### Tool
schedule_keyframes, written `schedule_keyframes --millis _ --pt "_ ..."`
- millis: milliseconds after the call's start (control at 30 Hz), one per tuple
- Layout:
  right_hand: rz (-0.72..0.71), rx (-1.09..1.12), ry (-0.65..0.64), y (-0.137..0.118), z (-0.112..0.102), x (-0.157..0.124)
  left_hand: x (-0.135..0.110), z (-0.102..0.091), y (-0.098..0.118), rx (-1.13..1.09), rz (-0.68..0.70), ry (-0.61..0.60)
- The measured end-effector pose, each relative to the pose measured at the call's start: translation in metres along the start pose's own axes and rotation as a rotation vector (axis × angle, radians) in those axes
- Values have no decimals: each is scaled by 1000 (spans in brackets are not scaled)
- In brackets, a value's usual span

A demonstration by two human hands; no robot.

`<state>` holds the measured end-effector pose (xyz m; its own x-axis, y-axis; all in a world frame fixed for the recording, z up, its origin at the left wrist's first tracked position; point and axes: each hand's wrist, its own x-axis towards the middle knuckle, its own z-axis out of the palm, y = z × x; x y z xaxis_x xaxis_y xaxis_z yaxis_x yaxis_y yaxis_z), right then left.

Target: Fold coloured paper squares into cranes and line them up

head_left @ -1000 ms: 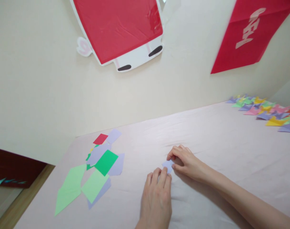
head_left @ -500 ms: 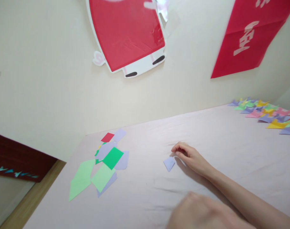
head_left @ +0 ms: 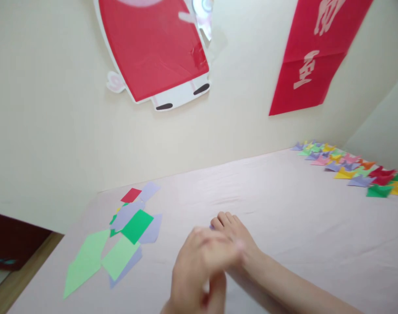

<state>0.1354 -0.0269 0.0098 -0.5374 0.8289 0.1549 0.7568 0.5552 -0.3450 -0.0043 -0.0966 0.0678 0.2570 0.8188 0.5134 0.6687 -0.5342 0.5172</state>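
On the pale cloth, my right hand (head_left: 236, 231) rests with its fingers curled down over a small folded lavender paper (head_left: 212, 227). Only a sliver of the paper shows at the fingertips. In front of it, closer to the camera, is my left hand (head_left: 195, 266), blurred by motion. Its fingers bend over toward the right wrist, and a small gap shows beneath them. Nothing can be made out in that hand, and its fingertips are smeared. It overlaps part of the right hand in the view.
Left on the table (head_left: 267, 187) lie loose sheets: light green paper (head_left: 90, 257), dark green paper (head_left: 138, 226), red paper (head_left: 131, 195) and lavender paper (head_left: 151, 229). Several folded paper pieces (head_left: 345, 173) stand in rows at the right. A wall with red decorations (head_left: 156, 48) rises behind.
My left hand has come up and left, in front of the right hand. The right hand has turned over the lavender paper, now mostly covered. The view has shifted to the right.
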Motion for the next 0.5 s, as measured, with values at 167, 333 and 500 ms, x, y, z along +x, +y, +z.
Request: schedule_keyframes --millis 167,333,500 --pt "-55 306 112 19 7 6 25 9 -60 -104 -113 -118" --pt "-54 427 206 30 3 7 14 17 -78 16 -25 -348" --pt "-40 346 114 27 -8 0 12 27 -67 87 -78 -347"
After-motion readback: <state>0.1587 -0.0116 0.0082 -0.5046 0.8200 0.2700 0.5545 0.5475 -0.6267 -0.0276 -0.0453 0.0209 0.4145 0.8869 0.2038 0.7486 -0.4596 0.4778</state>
